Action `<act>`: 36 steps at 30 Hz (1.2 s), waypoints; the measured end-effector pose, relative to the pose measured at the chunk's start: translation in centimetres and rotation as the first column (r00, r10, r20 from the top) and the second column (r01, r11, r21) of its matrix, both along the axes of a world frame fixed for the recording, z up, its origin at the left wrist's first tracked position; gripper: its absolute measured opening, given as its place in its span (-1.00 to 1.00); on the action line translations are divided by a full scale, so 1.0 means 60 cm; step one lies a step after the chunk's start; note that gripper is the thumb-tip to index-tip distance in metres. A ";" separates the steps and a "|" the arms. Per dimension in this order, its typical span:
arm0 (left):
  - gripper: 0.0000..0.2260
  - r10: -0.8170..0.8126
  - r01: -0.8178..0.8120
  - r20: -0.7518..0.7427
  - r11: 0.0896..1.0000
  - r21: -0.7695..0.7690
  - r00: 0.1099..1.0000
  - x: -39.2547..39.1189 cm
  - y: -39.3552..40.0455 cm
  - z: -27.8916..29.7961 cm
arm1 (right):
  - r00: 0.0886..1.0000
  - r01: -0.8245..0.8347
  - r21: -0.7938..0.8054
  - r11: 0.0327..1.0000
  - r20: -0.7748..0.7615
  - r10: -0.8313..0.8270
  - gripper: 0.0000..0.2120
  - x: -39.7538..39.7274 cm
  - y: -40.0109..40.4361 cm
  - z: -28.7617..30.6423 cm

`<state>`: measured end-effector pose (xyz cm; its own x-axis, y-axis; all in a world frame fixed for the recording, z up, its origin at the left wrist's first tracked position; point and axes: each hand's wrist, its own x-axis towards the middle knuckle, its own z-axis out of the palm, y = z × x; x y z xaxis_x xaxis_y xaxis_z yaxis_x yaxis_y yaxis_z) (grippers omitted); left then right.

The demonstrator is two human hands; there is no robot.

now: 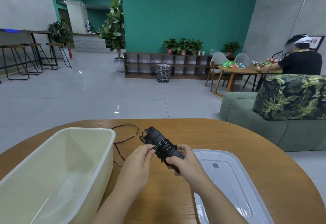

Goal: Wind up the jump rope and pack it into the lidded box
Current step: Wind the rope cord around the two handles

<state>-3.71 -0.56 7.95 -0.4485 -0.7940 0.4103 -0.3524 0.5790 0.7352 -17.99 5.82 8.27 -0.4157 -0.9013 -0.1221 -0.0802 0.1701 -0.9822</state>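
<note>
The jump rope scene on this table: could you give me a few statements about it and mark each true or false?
1. The cream box holds the jump rope. False: the box has nothing in it; both hands hold the rope handles.
2. The lid lies flat on the table, right of the hands. True.
3. Cord is coiled around the handles. True.
4. All the rope is wound up. False: a loose cord trails on the table beside the box.
5. The right hand rests on the lid. False: its grip is on the handles.
</note>
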 end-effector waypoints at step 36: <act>-0.61 -0.094 0.118 -0.132 0.976 0.185 0.987 -0.008 -0.074 -0.021 | 0.729 -0.084 -0.076 0.994 -0.685 0.009 -0.13 -0.003 -0.028 -0.018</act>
<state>-4.21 -5.01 6.71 -0.4907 -0.8135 0.3121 -0.1979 0.4529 0.8693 -18.16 4.15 7.17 -0.3102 -0.9131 0.2647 -0.7402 0.0573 -0.6699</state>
